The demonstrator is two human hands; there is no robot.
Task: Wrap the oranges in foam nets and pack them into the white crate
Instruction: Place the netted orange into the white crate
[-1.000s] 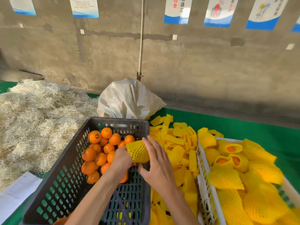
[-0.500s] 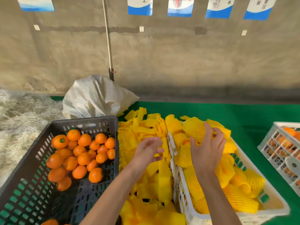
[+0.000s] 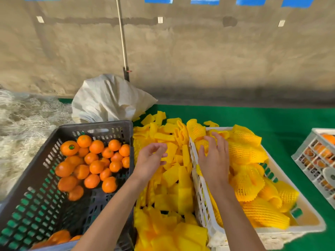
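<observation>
Loose oranges [image 3: 94, 160] lie in a dark plastic crate [image 3: 96, 125] on the left. A pile of flat yellow foam nets [image 3: 174, 187] fills the gap between this crate and the white crate [image 3: 201, 196] on the right. The white crate holds several net-wrapped oranges [image 3: 250, 180]. My right hand [image 3: 213, 160] reaches into its far left corner, fingers curved over a wrapped orange [image 3: 202, 144]. My left hand [image 3: 150, 158] hovers over the foam nets with loosely curled fingers and holds nothing.
A white sack [image 3: 108, 100] leans behind the dark crate, and pale straw [image 3: 27, 120] is heaped at the far left. A second white crate [image 3: 315, 160] with oranges stands at the right edge on the green cloth [image 3: 272, 116]. A concrete wall rises behind.
My right hand carried the wrapped orange from above the dark crate into the white crate. My left hand let go of it and moved over the foam nets. The view swung right.
</observation>
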